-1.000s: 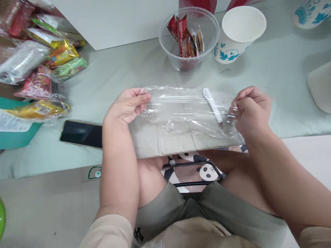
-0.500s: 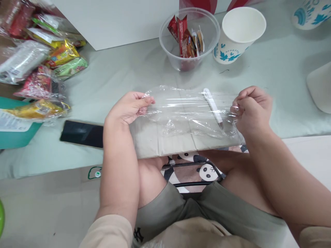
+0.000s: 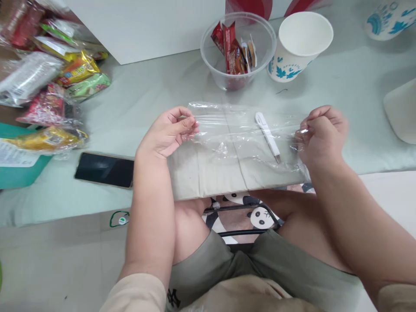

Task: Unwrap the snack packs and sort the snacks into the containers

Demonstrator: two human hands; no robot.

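Note:
A clear plastic film (image 3: 227, 141) is stretched between my two hands above the table's front part. My left hand (image 3: 175, 130) pinches its left end between thumb and fingers. At its right end, my right hand (image 3: 321, 134) is closed on the film, with the fingertips curled in. A white pen-like cutter (image 3: 267, 136) lies on the tablecloth and shows through the film near my right hand. Beside my left forearm lies a black phone (image 3: 105, 169), its right end partly hidden by the arm.
A clear round bowl (image 3: 211, 65) with red packets and a white paper cup (image 3: 292, 60) stand behind the film. Wrapped snacks (image 3: 79, 69) are piled at the left, near a teal item (image 3: 29, 175). A white box (image 3: 143, 30) stands behind.
Both hands have shifted slightly, my left hand up and to the right, my right hand a little right. The film has moved with them and its folds differ.

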